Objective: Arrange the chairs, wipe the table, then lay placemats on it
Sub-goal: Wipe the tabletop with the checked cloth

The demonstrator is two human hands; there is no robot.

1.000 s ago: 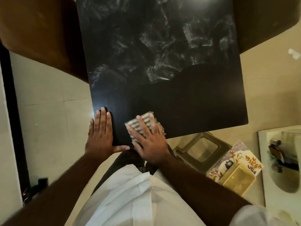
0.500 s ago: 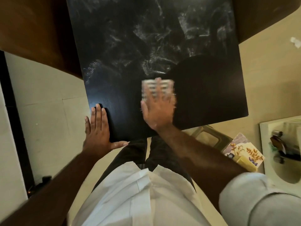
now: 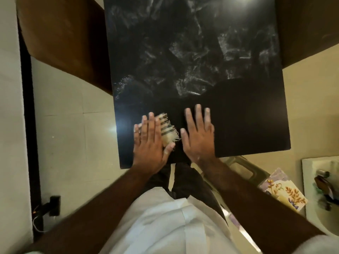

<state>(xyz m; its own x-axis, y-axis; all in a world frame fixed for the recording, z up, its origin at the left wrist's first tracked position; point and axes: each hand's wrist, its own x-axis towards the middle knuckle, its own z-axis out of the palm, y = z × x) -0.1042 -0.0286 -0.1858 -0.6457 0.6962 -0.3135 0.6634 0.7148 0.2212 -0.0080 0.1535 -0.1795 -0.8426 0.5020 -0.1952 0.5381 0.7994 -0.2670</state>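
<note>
Pale floor tiles surround the black table below us, its far half streaked with whitish wipe marks and its near half darker under our shadow. Our left hand lies flat near the near-left corner of the tabletop, fingers spread and pointing away from us, pressing down on the striped cloth; the cloth's frayed edge and dark stripes stick out to the right from under the fingers. Our right hand rests just beside it, palm down and fingers extended, lying open on the bare table and holding nothing, with a narrow strip of tabletop between it and the cloth. Both forearms run back toward our white shirt at the bottom of the view. To the right, off the table, a floral placemat lies low near a dark chair frame, well apart from the tabletop. Compared with half a second ago, the cloth has changed hands: then our right hand pushed it further up the middle of the table while our left hand sat flat and bare at the near-left edge. Now the cloth sits closer to us and further left, under the left hand, and the right hand has come back toward the near edge.
</note>
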